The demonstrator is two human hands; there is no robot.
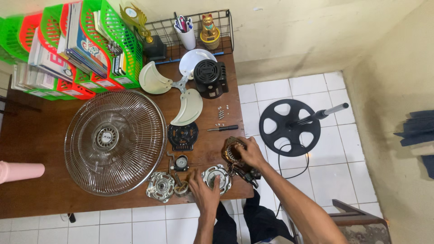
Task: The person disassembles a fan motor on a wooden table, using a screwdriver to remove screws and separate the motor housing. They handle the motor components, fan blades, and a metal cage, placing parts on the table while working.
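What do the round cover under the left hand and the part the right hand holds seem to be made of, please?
The round cover looks like bare cast metal: silvery, dull shine. The motor core in the right hand seems to be coppery windings in dark steel, judging by its brown gleam. The left hand rests on the cover.

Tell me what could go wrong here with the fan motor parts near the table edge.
1. The stator under the right hand sits by the table's front right corner, its wires hanging over the edge; a nudge could drop it onto the tiles.
2. The loose screws beside the screwdriver lie uncontained and could roll off.
3. The metal end cover under the left hand also lies close to the edge.
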